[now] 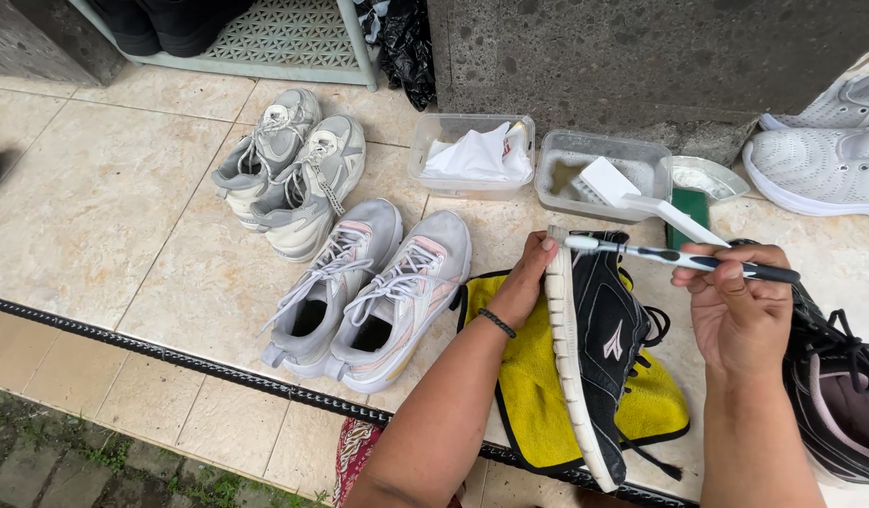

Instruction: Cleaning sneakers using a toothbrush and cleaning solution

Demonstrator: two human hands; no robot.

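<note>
Gripping the black mesh sneaker with the white ridged sole (590, 357) tight, left hand (527, 280) props it over a yellow microfibre cloth (533, 395); right hand (735, 306) at 3 o'clock pinches a black-and-white toothbrush (679, 259).

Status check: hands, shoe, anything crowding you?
Left hand steadies black shoe on its side over yellow cloth. Right hand holds toothbrush at the sole. Second black shoe close by right.

White shoes (820, 155) cropped at right edge; tub (602, 174) contents perhaps murky water.
</note>
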